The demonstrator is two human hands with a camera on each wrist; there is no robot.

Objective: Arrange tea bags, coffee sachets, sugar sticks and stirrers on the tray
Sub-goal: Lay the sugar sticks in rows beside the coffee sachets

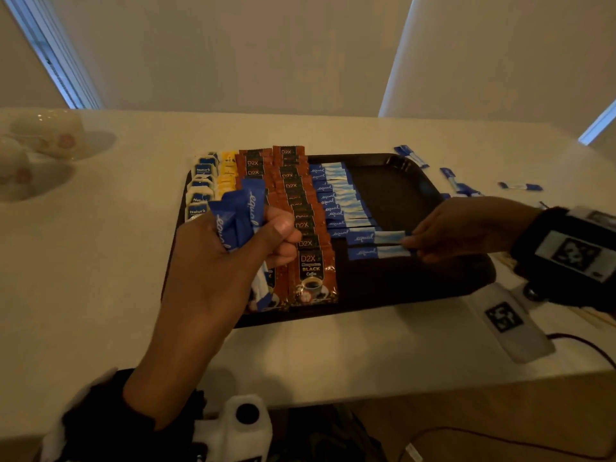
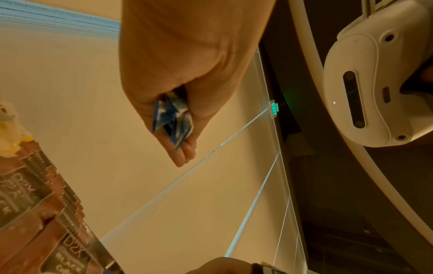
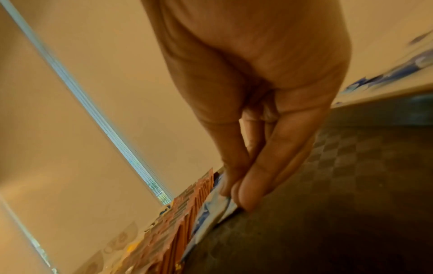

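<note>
Glossy foil coffee sachets on a matt, checker-textured dark tray.

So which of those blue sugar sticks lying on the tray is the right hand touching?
The nearest one in the blue column, at the row's front end. The right hand's fingertips pinch its pale end; the sticks behind it lie untouched.

The left hand covers the near ends of the left coffee sachets, and the lower part of the bunch of sugar sticks sits hidden inside its curled fingers. At the counter's left edge, two pale cups are too blurred to make out. The far loose sticks are too small to read. In the right wrist view, the fingers hide the end of the stick they touch.
</note>
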